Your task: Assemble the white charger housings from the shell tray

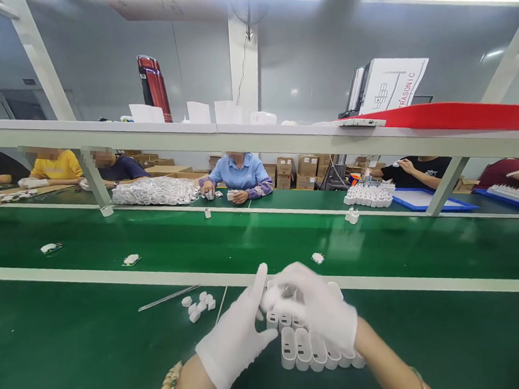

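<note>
My left hand (pixel 241 335), in a white glove, has its thumb and fingers apart, with fingertips close to the other hand. My right hand (pixel 316 308), also gloved in white, reaches over rows of white oval cups, its fingers bent together and slightly blurred; what they hold, if anything, is hidden. The front row of open cups (pixel 302 348) stands upright on the green table (pixel 97 349), and part of the back row (pixel 285 321) shows beneath my right hand. Several small white pieces (pixel 195 313) lie left of my hands, beside a thin clear strip (pixel 167 298).
Beyond a pale rail (pixel 80 274) runs a green belt (pixel 238 240) carrying small white parts (pixel 318 258). A person in blue (pixel 240 175) works across it. Slanted posts (pixel 447 187) hold a shelf (pixel 263 140) overhead. White parts (pixel 153 190) are heaped at the far side.
</note>
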The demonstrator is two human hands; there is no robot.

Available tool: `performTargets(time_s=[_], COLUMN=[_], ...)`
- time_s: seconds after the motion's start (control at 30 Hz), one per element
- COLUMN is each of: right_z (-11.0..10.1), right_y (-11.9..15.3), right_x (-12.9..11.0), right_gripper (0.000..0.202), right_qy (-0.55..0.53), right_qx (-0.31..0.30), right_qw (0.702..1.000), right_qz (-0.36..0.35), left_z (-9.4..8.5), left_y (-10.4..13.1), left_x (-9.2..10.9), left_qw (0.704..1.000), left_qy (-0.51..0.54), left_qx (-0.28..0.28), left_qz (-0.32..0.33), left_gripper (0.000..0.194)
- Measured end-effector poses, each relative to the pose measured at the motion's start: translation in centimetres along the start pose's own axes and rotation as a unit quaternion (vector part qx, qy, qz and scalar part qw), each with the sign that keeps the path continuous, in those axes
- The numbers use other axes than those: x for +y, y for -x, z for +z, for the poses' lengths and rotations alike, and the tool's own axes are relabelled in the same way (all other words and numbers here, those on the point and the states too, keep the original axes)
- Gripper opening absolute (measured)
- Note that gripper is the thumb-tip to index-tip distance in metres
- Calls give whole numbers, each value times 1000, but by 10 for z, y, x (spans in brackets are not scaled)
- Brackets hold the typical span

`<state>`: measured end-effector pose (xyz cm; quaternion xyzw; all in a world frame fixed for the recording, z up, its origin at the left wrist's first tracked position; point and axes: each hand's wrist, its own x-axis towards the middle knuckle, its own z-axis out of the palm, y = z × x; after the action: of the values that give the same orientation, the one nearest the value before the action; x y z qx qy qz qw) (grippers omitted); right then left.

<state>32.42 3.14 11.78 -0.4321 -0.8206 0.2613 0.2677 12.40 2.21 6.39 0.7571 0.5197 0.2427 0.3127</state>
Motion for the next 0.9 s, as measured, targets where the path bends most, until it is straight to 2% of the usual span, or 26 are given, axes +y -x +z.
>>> performTargets(time_s=[0.07, 0.13, 0.2, 0.27, 0.37, 0.43, 0.53, 0.63, 0.77, 0.83, 0.9], right_z=[-26, -51, -69, -75, -67, -56, -36, -19, -9, -10, -13], right_y=[-9, -16, -20, -20, -17, -17, -24, -33, -38, -39, -39], right_x=[29, 63, 96, 125, 160, 180, 208, 229, 242, 241, 237], right_gripper=[25, 29, 27, 27, 27, 30, 33, 36, 34, 32, 33], right_qy=[86, 127, 165, 205, 257, 284, 310, 310, 281, 260, 236], right_qx=[81, 103, 121, 139, 156, 159, 153, 137, 141, 157, 180], right_qw=[991, 980, 966, 949, 925, 914, 907, 912, 925, 930, 932], right_qz=[62, 113, 158, 195, 231, 243, 242, 230, 215, 209, 209], left_z=[-2, 0, 7, 18, 31, 32, 23, 10, -6, -11, -15], left_y=[-2, -4, -7, -10, -15, -15, -10, -1, 9, 12, 15], left_x=[-7, -11, -13, -14, -15, -15, -12, -6, 6, 12, 17], left_qw=[994, 980, 971, 969, 966, 965, 968, 971, 981, 984, 987], left_qy=[-101, -185, -220, -230, -238, -240, -235, -226, -185, -166, -148], left_qx=[-29, -68, -85, -92, -101, -99, -83, -66, -51, -43, -32], left_qz=[-23, -34, -29, -23, -30, -37, -41, -39, 12, 46, 53], left_gripper=[79, 57, 47, 43, 31, 31, 34, 33, 22, 18, 14])
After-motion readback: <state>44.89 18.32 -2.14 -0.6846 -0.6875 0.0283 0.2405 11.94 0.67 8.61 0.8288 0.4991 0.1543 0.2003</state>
